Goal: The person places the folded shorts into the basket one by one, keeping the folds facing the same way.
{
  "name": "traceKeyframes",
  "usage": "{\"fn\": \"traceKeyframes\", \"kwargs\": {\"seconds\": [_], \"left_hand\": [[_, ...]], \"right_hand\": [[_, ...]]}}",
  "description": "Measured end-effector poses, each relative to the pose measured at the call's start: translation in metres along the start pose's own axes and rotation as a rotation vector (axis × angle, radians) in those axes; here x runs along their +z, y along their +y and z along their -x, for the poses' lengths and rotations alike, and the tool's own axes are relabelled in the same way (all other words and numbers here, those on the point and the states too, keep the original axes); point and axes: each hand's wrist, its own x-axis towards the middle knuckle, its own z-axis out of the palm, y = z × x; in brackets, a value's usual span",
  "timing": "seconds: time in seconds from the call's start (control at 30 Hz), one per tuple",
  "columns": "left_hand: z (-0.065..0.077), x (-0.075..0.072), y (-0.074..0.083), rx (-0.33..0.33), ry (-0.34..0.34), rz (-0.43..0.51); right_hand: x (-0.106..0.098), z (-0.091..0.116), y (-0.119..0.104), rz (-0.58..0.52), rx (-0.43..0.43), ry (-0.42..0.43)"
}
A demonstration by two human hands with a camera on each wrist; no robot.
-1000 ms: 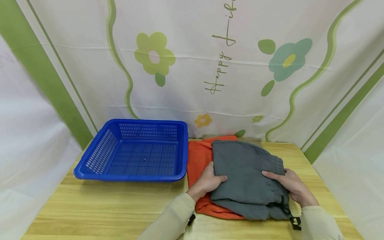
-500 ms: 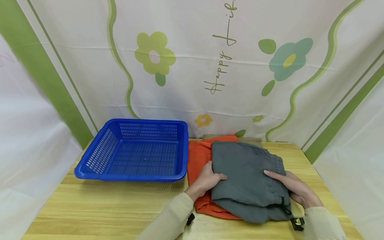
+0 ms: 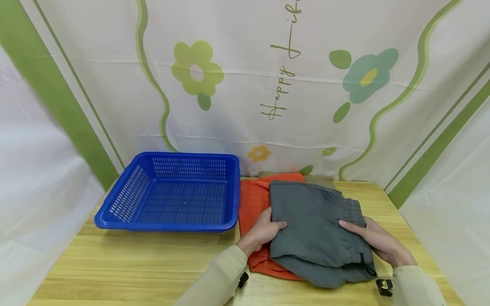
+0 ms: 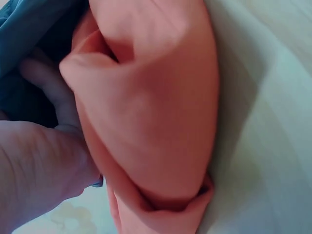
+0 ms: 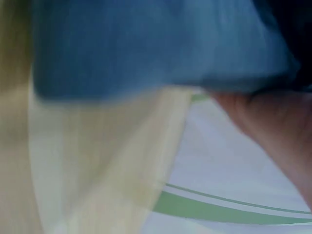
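Observation:
Folded grey trousers (image 3: pixel 310 225) with an elastic waistband and a black drawstring lie over an orange garment (image 3: pixel 253 197). My left hand (image 3: pixel 264 229) grips their left fold, thumb on top and fingers tucked beneath. At the waistband end, my right hand (image 3: pixel 384 244) holds them the same way, its fingers hidden under the cloth. In the left wrist view, the orange cloth (image 4: pixel 151 102) bulges beside my curled fingers. The right wrist view is blurred and shows the underside of the grey trousers (image 5: pixel 146 48) raised above the table.
A blue perforated basket (image 3: pixel 183 226) stands on the wooden table (image 3: pixel 126 263), left of the clothes. Some beige cloth (image 3: pixel 325 182) shows behind the pile. A printed white curtain (image 3: pixel 245 106) hangs along the table's back edge.
My right hand has shifted a little to the right and nearer, drawing the waistband end with it. The grey trousers have slid slightly nearer over the orange garment. My left hand has barely moved.

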Motion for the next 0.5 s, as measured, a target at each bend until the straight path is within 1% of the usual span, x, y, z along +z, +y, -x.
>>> {"fn": "traceKeyframes", "kwargs": {"seconds": [0.07,0.17,0.3,0.37,0.5], "left_hand": [[0.0,0.0,0.0,0.009,-0.001,-0.014],[0.001,-0.001,0.001,0.04,-0.002,-0.045],[0.004,-0.002,0.003,0.09,-0.002,-0.078],[0.006,-0.003,0.004,0.116,0.003,-0.087],[0.01,-0.003,0.009,0.149,0.021,-0.09]], "right_hand": [[0.001,0.003,-0.002,0.054,-0.034,-0.025],[0.003,0.009,-0.006,0.133,-0.079,-0.035],[0.009,0.015,-0.014,0.245,-0.132,0.026],[0.011,0.017,-0.017,0.277,-0.155,0.051],[0.014,0.02,-0.021,0.286,-0.187,0.083]]}}
